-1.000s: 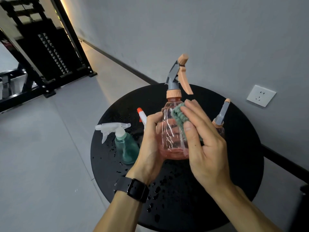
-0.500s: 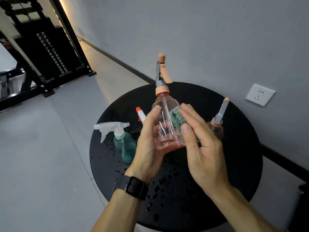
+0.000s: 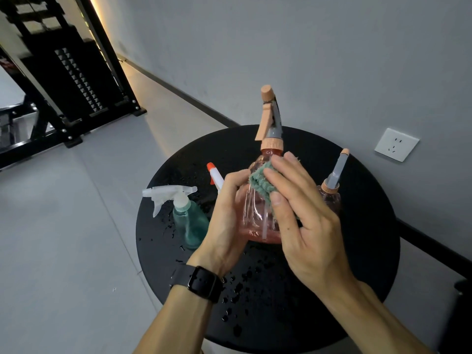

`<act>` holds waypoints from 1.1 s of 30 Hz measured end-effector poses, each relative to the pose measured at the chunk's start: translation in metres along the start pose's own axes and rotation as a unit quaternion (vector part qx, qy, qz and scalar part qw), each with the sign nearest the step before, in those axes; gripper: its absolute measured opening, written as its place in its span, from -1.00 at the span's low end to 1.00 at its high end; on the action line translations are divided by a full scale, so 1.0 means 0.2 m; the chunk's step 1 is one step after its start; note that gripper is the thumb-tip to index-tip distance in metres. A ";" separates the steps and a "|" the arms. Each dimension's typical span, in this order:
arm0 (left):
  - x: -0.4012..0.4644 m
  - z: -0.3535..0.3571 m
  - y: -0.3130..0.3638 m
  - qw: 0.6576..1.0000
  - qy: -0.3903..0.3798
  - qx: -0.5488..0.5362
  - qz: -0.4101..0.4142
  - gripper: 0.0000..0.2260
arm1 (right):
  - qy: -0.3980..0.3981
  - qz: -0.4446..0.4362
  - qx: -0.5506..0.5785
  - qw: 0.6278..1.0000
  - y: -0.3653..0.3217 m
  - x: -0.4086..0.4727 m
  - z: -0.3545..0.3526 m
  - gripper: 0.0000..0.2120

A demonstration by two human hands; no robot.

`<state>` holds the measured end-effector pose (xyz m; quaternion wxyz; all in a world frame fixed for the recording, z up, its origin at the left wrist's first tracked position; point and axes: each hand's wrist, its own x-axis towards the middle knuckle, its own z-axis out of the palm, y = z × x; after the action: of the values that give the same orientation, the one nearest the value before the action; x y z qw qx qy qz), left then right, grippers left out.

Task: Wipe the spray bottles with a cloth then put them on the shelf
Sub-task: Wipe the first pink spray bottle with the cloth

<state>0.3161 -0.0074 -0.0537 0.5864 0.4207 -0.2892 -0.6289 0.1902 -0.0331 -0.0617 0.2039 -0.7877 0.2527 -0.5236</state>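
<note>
My left hand (image 3: 224, 221) grips a clear pink spray bottle (image 3: 255, 215) with an orange trigger head, upright just above the round black table (image 3: 357, 251). My right hand (image 3: 306, 226) presses a green cloth (image 3: 259, 181) against the bottle's upper right side with straight fingers. A teal spray bottle (image 3: 191, 223) with a white trigger stands on the table to the left. Behind my left hand pokes the orange-tipped white nozzle (image 3: 215, 175) of another bottle, its body hidden. A second pink bottle (image 3: 332, 198) with a grey nozzle stands right of my hands.
Water drops speckle the table top around and in front of the bottles. A grey wall with a white socket (image 3: 396, 144) runs close behind the table. A black metal rack (image 3: 76, 80) stands on the grey floor at far left.
The pink bottle has turned in my left hand, so its trigger now points left instead of right. The cloth under my right hand has moved up toward the bottle's shoulder.
</note>
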 end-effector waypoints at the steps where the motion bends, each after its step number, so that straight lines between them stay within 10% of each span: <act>1: 0.00 0.00 0.00 1.000 -0.006 -0.003 -0.008 -0.65 | -0.011 -0.011 -0.012 1.000 0.01 0.01 -0.02 -0.67; 17: 0.03 -0.01 0.01 0.995 0.043 -0.090 0.006 -0.29 | -0.030 -0.022 -0.014 0.999 0.00 -0.05 0.01 -0.65; 33: 0.00 0.01 0.00 1.000 -0.014 -0.001 -0.012 -0.67 | 0.003 0.036 0.038 0.999 0.02 0.02 -0.03 -0.66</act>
<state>0.3136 -0.0081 -0.0532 0.5751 0.4145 -0.2923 -0.6419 0.1843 -0.0387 -0.0591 0.2514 -0.7681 0.2615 -0.5276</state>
